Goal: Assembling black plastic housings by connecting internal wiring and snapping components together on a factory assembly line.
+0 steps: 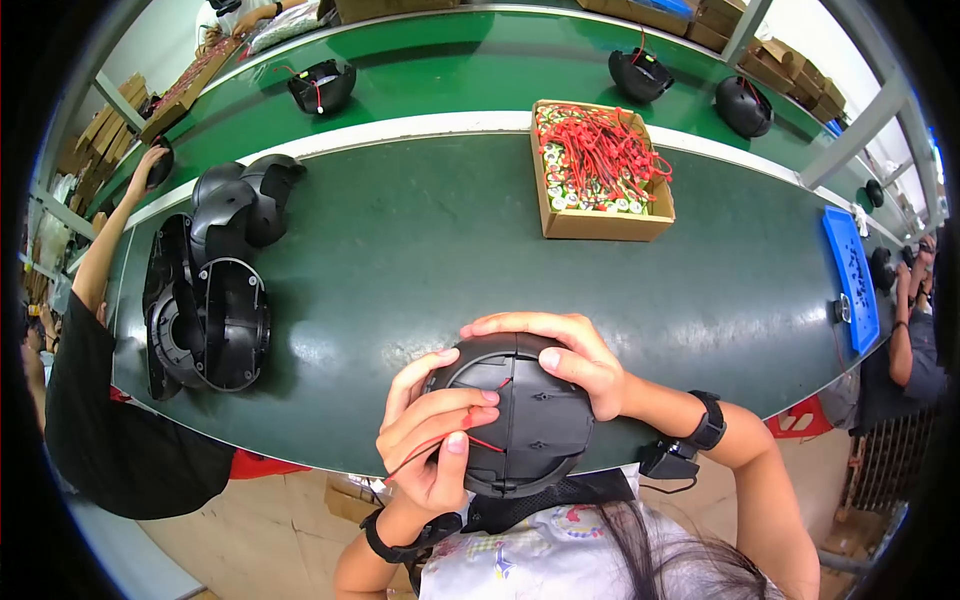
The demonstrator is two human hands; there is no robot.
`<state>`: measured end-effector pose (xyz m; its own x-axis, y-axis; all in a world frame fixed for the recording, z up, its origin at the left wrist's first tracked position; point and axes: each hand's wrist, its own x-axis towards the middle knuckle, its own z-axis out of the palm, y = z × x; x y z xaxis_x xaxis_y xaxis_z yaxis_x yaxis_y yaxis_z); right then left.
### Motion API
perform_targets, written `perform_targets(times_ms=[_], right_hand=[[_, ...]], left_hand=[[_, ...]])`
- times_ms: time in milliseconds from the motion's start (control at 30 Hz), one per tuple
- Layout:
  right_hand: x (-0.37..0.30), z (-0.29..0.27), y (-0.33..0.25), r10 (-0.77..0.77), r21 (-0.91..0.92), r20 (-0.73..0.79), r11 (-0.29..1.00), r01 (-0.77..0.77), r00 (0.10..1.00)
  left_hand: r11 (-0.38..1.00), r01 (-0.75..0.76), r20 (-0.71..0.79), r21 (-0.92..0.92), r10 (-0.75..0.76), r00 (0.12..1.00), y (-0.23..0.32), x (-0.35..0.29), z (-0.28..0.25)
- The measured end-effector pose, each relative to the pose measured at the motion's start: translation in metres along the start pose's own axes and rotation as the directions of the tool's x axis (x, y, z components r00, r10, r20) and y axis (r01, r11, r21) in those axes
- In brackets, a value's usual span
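A round black plastic housing (545, 420), split by a seam down its middle, is held tilted over the near edge of the green bench. My right hand (580, 362) is closed round its upper right side, thumb on the face and fingers over the far rim. At its left my left hand (435, 425) has one finger on the rim. Its thumb and other fingers close round a thin red wire (487, 444) that comes out near the seam. The wire's loose end trails below the left hand; its tip is hard to make out.
Black plastic shells (235, 300) are piled at the left. An open cardboard box (610, 226) holds battery packs with red wires. At the right lies a blue tray (850, 280) of small dark parts. Behind, more housings (322, 86) sit on a green belt (450, 75). Co-workers sit on both sides.
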<state>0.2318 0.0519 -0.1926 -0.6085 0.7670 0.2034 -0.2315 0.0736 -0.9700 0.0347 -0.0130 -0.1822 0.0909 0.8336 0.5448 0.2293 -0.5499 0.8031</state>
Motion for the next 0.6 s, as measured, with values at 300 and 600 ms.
perform_targets(times_ms=[300,600], right_hand=[[-0.003,0.005,0.004,-0.079,0.01,-0.066,0.997,0.08,0.995],[-0.011,0.015,-0.001,-0.077,-0.059,-0.257,0.996,0.064,0.963]], left_hand=[[0.992,-0.087,-0.195,0.088,0.103,0.975,-0.016,-0.003,0.004],[0.974,0.182,-0.05,0.138,-0.177,0.983,0.0,-0.024,0.018]])
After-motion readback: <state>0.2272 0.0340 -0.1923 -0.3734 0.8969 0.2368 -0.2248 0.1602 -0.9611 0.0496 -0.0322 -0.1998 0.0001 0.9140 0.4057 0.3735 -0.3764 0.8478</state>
